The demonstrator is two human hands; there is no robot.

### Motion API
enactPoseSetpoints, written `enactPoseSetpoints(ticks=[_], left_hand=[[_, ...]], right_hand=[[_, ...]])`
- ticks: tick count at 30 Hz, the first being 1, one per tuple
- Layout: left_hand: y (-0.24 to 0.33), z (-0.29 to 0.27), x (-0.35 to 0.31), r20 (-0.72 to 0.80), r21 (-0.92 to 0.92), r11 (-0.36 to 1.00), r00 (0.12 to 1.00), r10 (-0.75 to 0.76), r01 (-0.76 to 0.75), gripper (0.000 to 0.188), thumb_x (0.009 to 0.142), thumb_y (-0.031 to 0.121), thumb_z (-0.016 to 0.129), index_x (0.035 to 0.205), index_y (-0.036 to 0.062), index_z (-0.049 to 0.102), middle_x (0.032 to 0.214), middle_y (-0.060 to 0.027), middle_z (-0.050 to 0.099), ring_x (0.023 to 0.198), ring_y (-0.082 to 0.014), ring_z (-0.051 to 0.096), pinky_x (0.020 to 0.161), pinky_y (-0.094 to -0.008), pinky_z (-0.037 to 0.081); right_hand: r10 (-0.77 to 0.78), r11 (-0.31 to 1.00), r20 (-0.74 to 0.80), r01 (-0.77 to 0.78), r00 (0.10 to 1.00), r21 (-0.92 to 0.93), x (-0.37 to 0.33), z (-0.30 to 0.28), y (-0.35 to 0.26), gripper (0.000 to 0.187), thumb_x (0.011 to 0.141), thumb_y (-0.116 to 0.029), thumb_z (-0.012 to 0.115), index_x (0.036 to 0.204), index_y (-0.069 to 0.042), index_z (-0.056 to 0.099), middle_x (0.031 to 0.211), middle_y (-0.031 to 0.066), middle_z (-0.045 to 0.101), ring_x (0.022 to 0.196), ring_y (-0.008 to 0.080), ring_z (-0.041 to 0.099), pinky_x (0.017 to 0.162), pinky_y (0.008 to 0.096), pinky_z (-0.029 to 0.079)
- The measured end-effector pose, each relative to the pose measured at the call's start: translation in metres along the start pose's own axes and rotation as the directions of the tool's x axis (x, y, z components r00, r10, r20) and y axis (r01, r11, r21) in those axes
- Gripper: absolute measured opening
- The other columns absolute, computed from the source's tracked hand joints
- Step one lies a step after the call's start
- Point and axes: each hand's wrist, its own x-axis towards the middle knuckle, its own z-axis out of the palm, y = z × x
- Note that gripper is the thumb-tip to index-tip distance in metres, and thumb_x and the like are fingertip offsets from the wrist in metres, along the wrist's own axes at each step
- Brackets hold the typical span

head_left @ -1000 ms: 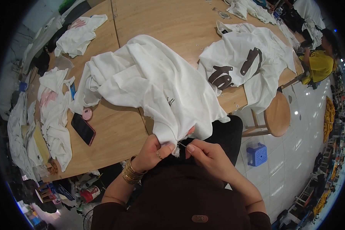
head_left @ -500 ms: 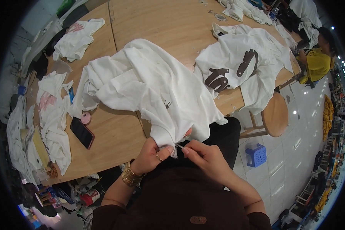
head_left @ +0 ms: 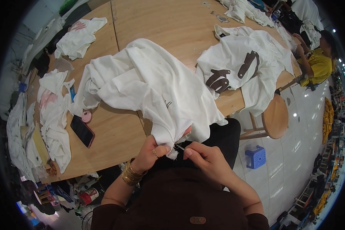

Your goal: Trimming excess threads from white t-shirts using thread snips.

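Note:
A white garment (head_left: 142, 76) lies bunched over the table and drapes off its near edge toward my lap. My left hand (head_left: 154, 151) is closed on its near corner, thumb on top, with a frayed white edge (head_left: 173, 154) sticking out below. Close by on the right, my right hand (head_left: 201, 153) pinches a slim, pointed metal tool (head_left: 179, 147). The tool's tip points at the cloth beside my left thumb; I cannot make out whether it touches. Most of the tool is hidden in my fingers.
A white garment with dark brown patches (head_left: 249, 63) lies at the right. On the left are a phone (head_left: 82, 131), a round pink object (head_left: 86, 116) and white cloth pieces (head_left: 53, 103). A wooden stool (head_left: 276, 117) and blue plastic stool (head_left: 256, 157) stand right; a person in yellow (head_left: 319, 65) sits beyond.
My right hand and the tool have shifted slightly away from the cloth's edge. More of the frayed edge shows below my left hand. The person in yellow has raised their arms.

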Motion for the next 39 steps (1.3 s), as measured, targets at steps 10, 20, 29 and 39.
enactPoseSetpoints(ticks=[10,20,29,39], left_hand=[[0.011,0.009,-0.002,-0.016,0.101,0.995,1.0,0.02,-0.018,0.022,0.079,0.01,0.051,0.096,-0.0036,0.053,0.082,-0.0008,0.053,0.071,-0.0068,0.047,0.064,-0.0226,0.041],[0.016,0.011,-0.001,0.005,0.262,0.964,0.999,0.048,-0.047,0.017,0.077,0.008,0.052,0.09,-0.0032,0.054,0.077,-0.0013,0.053,0.068,-0.0072,0.047,0.061,-0.0232,0.041],[0.005,0.002,-0.001,-0.014,-0.005,1.0,1.0,-0.027,0.027,0.018,0.077,0.011,0.052,0.089,-0.0015,0.055,0.075,-0.0002,0.052,0.066,-0.0067,0.046,0.06,-0.0226,0.039],[0.005,0.005,-0.004,-0.024,0.043,0.999,1.0,0.0,0.001,0.02,0.078,0.014,0.054,0.091,-0.0015,0.054,0.075,-0.0004,0.054,0.067,-0.007,0.047,0.06,-0.0227,0.039]], right_hand=[[0.023,0.999,0.015,-0.022,1.0,-0.031,0.001,0.0,-0.002,0.025,0.09,-0.023,0.051,0.085,0.001,0.054,0.058,0.0122,0.05,0.048,0.0194,0.042,0.049,0.0302,0.038],[-0.089,0.975,-0.093,0.067,0.992,-0.213,-0.001,0.007,0.003,0.019,0.088,-0.021,0.055,0.087,-0.002,0.057,0.056,0.0124,0.048,0.047,0.02,0.046,0.049,0.0288,0.039],[-0.12,0.983,-0.171,0.093,0.978,-0.161,0.001,0.009,0.004,0.02,0.089,-0.021,0.053,0.084,-0.002,0.056,0.053,0.0097,0.044,0.047,0.0169,0.041,0.048,0.0275,0.037],[0.066,0.996,0.053,-0.069,0.996,0.064,0.001,0.004,0.005,0.027,0.092,-0.025,0.048,0.084,0.0,0.055,0.061,0.0072,0.052,0.053,0.0126,0.043,0.053,0.0263,0.039]])
